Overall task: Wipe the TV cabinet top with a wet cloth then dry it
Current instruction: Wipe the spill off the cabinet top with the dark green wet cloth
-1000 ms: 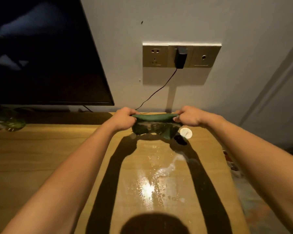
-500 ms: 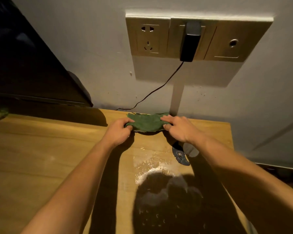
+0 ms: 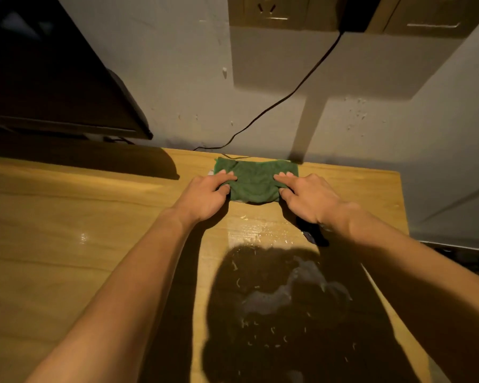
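Note:
A green cloth (image 3: pixel 256 180) lies flat on the wooden cabinet top (image 3: pixel 67 230), close to the back wall. My left hand (image 3: pixel 205 194) presses on the cloth's left end, fingers spread over it and thumb at its near edge. On the cloth's right end rests my right hand (image 3: pixel 307 197), held the same way. A wet patch (image 3: pixel 271 286) with small bits in it shines on the wood between my forearms, partly under my head's shadow.
A dark TV (image 3: pixel 53 78) stands at the back left. A socket panel (image 3: pixel 329 12) on the wall holds a black plug, and its cable (image 3: pixel 274 105) runs down behind the cloth. A small dark object (image 3: pixel 314 237) lies under my right wrist. The cabinet's right edge (image 3: pixel 403 211) is near.
The cloth was held stretched above the cabinet a second ago; it now lies flat at the back edge with both hands pressing on it. My head has moved closer and lower.

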